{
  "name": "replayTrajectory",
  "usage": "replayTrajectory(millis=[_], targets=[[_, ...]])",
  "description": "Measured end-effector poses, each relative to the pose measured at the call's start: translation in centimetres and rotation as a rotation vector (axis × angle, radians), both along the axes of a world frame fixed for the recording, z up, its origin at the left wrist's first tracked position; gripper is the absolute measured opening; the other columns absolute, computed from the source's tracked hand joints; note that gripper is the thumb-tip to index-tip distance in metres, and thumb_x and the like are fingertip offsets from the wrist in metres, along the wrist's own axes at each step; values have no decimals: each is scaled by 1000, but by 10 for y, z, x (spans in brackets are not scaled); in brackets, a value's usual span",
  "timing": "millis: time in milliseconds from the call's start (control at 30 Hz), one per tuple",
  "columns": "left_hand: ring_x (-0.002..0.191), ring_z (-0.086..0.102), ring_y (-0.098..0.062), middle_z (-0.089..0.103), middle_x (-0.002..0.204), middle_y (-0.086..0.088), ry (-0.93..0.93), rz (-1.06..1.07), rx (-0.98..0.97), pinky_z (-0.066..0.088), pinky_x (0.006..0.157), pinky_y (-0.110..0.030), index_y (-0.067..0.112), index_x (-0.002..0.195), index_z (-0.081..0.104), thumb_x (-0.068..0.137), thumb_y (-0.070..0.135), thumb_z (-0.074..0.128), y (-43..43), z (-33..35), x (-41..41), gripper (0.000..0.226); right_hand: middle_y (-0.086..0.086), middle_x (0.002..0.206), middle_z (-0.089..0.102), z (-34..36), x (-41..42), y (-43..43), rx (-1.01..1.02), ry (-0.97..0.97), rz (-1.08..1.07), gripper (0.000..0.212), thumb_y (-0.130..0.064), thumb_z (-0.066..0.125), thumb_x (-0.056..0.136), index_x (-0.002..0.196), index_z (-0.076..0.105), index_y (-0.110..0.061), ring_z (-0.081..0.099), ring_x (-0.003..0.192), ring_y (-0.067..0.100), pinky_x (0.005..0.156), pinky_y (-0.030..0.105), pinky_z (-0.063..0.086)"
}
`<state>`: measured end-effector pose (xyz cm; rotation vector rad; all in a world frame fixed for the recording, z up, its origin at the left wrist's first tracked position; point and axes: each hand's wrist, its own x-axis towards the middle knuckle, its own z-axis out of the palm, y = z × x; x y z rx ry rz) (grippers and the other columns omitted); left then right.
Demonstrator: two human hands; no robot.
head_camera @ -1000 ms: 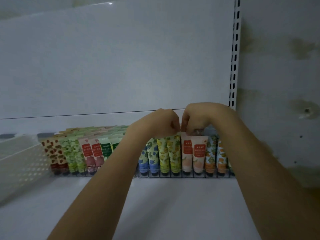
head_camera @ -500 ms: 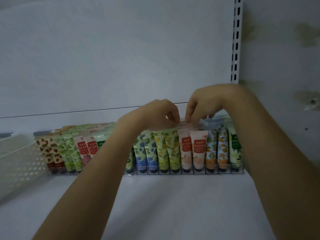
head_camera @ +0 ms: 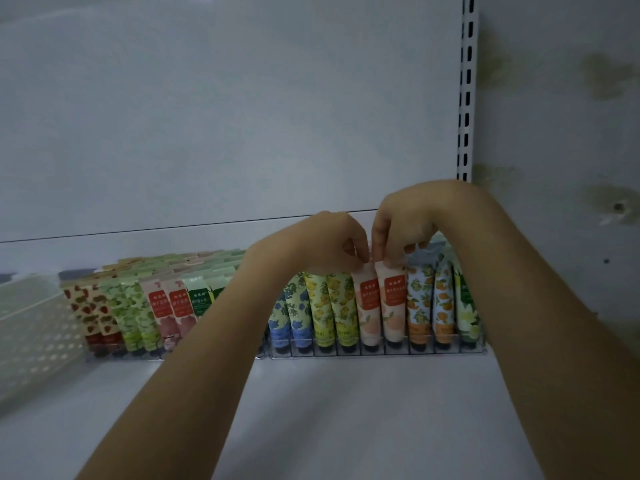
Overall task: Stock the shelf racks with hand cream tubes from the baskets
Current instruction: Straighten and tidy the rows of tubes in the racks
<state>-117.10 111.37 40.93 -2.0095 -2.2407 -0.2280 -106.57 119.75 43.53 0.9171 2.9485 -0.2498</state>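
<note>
Atop the peach tubes (head_camera: 393, 306), left hand (head_camera: 325, 240) and right hand (head_camera: 412, 220), fingers (head_camera: 379, 237) in a pinch on them.

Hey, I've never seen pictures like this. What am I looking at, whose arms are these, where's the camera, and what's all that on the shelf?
There is no machine here. The camera is worn on a person's head and looks forward and down, so both arms are that person's own. On the white shelf stand clear racks of upright patterned hand cream tubes, with a pale basket at the left. The left hand and right hand pinch the tops of the two front peach tubes.
</note>
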Motion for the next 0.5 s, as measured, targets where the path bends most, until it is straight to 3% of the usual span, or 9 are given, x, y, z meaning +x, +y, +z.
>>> replayTrajectory(millis=[67, 300, 500], targets=[[63, 45, 0, 53, 79, 12, -3, 6, -1, 33, 56, -10, 21, 104, 68, 87, 17, 58, -1, 0, -1, 19, -7, 73, 56, 0, 0, 1, -1, 27, 5, 16, -9, 66, 82, 77, 64, -24, 51, 64, 6, 53, 17, 42], [61, 45, 1, 54, 81, 11, -5, -2, -3, 33, 54, -6, 20, 105, 68, 87, 17, 58, -1, 0, -1, 21, -8, 75, 57, -3, -1, 3, -23, 39, 1, 14, -10, 65, 83, 83, 66, -24, 52, 66, 7, 56, 18, 44], [63, 46, -1, 58, 87, 8, -1, -15, 20, 34, 55, -8, 19, 105, 69, 88, 17, 57, -2, 1, -2, 21, -7, 79, 60, -2, 1, 10, -40, 242, 9, 20, -10, 62, 85, 74, 63, -26, 53, 68, 8, 53, 19, 39]])
